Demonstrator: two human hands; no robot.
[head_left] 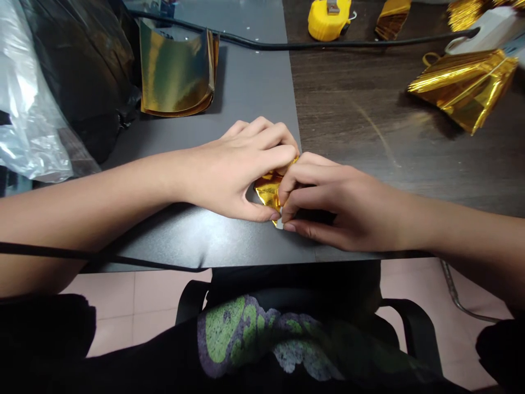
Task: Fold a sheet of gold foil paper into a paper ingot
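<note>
- Left hand (233,172): I had it in a narrow pinch on the foil, fingers curled tight.
- Right hand (332,205): also a narrow pinch, on the foil's other side.
- Crumpled gold foil (267,190): held between both hands, over the grey mat (184,241) near its front edge.
- Curved gold sheets (176,71): on the mat, well ahead of the hands.
- Gold bundle (463,87): on the dark wood table (389,148), to the right — yellow tape measure (328,19) further back.

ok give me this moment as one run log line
left hand on gold foil | right hand on gold foil | nearby: yellow tape measure
</note>
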